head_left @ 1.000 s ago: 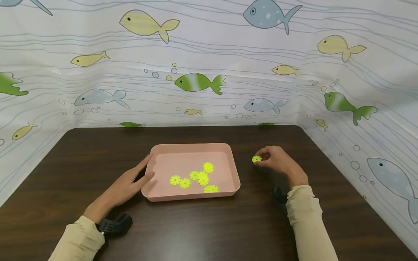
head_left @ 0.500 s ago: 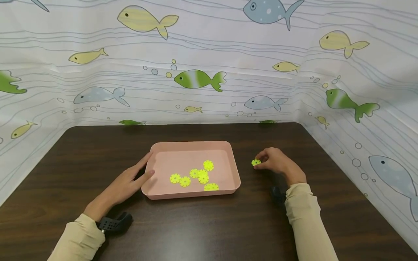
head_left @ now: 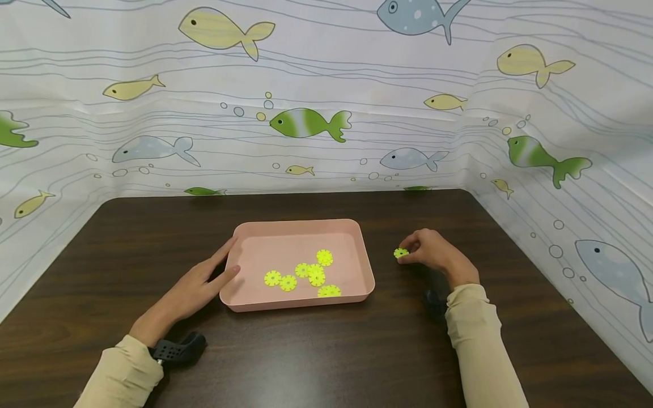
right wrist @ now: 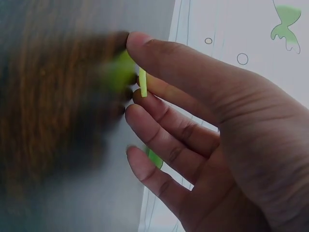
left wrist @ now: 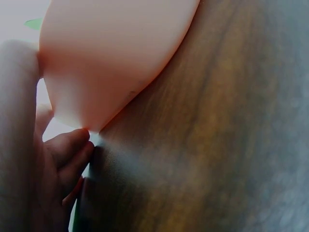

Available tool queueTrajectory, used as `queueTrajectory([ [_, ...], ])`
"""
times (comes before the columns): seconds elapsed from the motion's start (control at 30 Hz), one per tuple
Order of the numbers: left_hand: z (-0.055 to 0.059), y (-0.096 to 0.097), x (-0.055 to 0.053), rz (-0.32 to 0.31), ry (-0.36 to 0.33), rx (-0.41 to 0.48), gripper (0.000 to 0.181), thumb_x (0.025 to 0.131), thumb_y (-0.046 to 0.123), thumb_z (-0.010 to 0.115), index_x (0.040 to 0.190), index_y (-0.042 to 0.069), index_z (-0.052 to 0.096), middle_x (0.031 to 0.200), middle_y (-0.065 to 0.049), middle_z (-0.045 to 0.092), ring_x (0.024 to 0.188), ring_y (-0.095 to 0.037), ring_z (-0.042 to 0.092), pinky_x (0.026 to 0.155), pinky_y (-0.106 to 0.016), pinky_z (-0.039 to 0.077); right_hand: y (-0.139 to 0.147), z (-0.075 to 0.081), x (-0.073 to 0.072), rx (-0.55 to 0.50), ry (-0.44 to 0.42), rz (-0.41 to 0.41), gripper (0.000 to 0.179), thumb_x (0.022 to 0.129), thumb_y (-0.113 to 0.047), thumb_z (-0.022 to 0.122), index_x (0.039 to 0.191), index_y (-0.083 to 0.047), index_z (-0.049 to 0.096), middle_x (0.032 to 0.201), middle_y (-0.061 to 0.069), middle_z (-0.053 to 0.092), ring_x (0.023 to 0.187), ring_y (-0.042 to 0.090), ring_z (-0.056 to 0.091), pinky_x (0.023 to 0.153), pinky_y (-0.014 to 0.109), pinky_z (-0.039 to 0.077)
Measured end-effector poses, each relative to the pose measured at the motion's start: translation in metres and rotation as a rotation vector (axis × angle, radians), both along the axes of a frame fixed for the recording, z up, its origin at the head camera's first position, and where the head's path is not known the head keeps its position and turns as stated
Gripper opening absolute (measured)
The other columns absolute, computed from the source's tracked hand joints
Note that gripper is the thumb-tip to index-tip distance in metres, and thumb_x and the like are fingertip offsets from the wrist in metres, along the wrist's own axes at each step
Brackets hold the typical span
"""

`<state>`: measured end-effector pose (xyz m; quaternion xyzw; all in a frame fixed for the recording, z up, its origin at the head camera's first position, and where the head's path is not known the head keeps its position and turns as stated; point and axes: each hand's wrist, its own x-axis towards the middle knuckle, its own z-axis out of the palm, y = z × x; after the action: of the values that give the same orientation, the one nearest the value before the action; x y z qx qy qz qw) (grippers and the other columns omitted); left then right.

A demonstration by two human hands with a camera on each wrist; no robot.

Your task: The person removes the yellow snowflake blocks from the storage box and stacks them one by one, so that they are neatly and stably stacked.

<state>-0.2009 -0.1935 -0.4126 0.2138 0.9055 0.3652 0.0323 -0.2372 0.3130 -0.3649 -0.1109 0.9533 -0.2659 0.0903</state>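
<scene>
A shallow pink tray [head_left: 285,243] lies on the dark table with several yellow notched plastic discs [head_left: 302,270] inside, some overlapping. My left hand [head_left: 191,292] holds the tray's left end, thumb over the rim and fingers along the outside. In the left wrist view, the fingertips [left wrist: 79,137] meet the tray's outer wall [left wrist: 116,53]. To the right of the tray, my right hand [head_left: 433,255] pinches one yellow notched disc [head_left: 400,254] between thumb and fingers, close over the table. Seen from the right wrist, that disc [right wrist: 143,83] shows edge-on, partly hidden by the thumb.
The dark wooden table [head_left: 306,357] has a fish-patterned white sheet [head_left: 326,73] along its back and sides. A black wrist device [head_left: 181,348] sits by the left wrist, another [head_left: 435,303] by the right.
The right hand has lowered the disc slightly, and the disc has tilted a little. The left hand stays on the tray. The head view has shifted slightly.
</scene>
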Motion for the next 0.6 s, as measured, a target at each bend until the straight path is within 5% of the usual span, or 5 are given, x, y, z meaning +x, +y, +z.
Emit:
queueTrajectory([
  [0.2,0.0,-0.003,0.002,0.009,-0.009,0.0,0.073,0.109,0.045,0.05,0.168,0.03,0.011,0.17,-0.017,0.021,0.149,-0.049,0.03,0.111,-0.073,0.03,-0.003,0.004,0.0,0.037,-0.004,0.007,0.044,0.091,-0.023,0.081,0.12,0.009,0.072,0.11,0.019,0.073,0.1,0.033,0.069,0.09,0.051,0.057],
  [0.6,-0.001,-0.001,-0.002,0.007,-0.008,-0.007,0.074,0.109,0.047,0.05,0.168,0.028,0.011,0.17,-0.017,0.019,0.15,-0.049,0.029,0.112,-0.074,0.028,-0.06,0.031,0.005,-0.053,0.27,0.051,0.028,0.099,-0.023,0.073,0.117,-0.002,0.075,0.1,0.008,0.072,0.089,0.023,0.064,0.084,0.044,0.057],
])
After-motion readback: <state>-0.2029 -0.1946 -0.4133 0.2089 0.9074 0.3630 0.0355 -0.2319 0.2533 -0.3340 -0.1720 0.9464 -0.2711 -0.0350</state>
